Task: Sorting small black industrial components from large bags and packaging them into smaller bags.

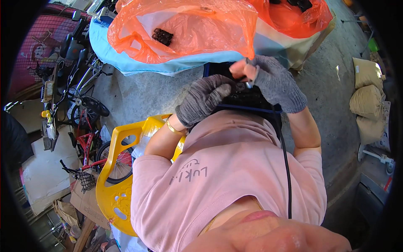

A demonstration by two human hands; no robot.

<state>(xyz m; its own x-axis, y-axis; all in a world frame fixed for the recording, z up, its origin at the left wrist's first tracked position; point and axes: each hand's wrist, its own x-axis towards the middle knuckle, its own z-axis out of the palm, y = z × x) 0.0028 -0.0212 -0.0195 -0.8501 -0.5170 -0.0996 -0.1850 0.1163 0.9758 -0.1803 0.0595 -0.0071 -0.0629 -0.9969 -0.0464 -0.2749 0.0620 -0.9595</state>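
Both my hands wear grey knit gloves and meet over a blue bin with dark pieces in it, close to my lap. My left hand is closed, its fingers curled by a dark piece I cannot make out. My right hand has bare fingertips pressed together in a pinch, right beside the left one. A small shiny metal piece shows below its fingertips; whether it is gripped there is hard to see. Beyond the bin, an open orange plastic bag holds a black clump of parts.
Another orange bag with black pieces lies at the far right. A yellow plastic chair is at my left, and bicycles stand past it. A black cord runs down my shirt. Tan sacks lie along the right.
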